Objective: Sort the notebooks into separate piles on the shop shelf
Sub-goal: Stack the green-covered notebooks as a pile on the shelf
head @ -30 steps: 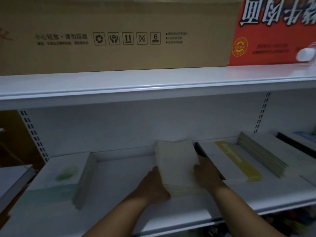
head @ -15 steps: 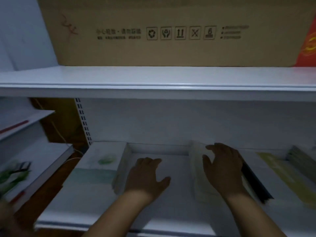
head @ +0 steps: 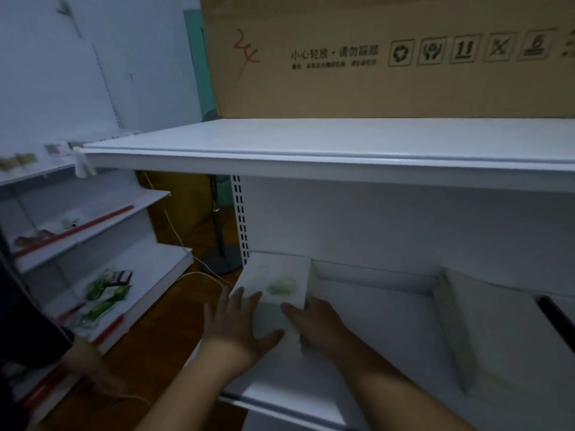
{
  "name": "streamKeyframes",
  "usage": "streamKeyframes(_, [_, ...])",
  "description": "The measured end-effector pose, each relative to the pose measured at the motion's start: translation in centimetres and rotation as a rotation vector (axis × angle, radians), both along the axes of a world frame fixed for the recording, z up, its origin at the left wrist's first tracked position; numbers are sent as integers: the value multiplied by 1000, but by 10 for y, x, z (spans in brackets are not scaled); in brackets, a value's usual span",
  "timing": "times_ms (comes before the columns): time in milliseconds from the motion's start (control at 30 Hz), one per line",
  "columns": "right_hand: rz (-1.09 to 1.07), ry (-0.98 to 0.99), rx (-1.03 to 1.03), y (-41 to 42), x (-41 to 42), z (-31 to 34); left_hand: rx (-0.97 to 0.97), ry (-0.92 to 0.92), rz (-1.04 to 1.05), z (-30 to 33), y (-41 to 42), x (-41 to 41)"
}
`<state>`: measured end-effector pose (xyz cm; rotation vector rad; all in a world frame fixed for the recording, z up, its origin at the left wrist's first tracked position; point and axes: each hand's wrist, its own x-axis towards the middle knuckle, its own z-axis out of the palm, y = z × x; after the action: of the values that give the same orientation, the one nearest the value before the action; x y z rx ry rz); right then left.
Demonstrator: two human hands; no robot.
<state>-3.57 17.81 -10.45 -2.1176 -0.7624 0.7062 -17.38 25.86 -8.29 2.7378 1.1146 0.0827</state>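
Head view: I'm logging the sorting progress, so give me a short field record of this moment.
left hand: flat on the green-marked notebook stack
right hand: gripping that stack's right edge
plain white notebook stack: further right, untouched
shelf: bare between the two stacks
upper shelf: cardboard box

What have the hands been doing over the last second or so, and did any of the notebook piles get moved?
Both hands left the plain white pile and moved left to the green-marked pile. The left hand now lies spread on its cover, and the right hand is at its right edge; no clear grip shows. The white pile sits released on the shelf. The cardboard box above is unchanged.
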Motion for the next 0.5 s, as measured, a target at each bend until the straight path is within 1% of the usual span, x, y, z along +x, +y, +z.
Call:
streamKeyframes(100, [-37,-5,22,-5,12,1,-21,-5,11,-7,7,-4])
streamKeyframes(200, [-137,13,204,-28,20,4,-74,-53,16,-12,12,-6])
streamKeyframes(233, [-174,65,300,-38,21,4,-118,-76,10,-12,13,-5])
streamKeyframes(267, [-205,157,411,-47,20,5,-169,-92,-1,-10,12,-4])
streamKeyframes(333, [-234,393,604,-60,15,7,-267,-138,-9,-7,10,-2])
streamKeyframes(400, [-218,524,713,-66,9,7,-397,-257,32,2,5,-2])
streamKeyframes(433, [-202,551,752,-66,7,8,-496,-360,31,7,3,-3])
streamKeyframes(500, [-179,539,789,-60,-3,13,-789,-599,-43,16,-2,-4])
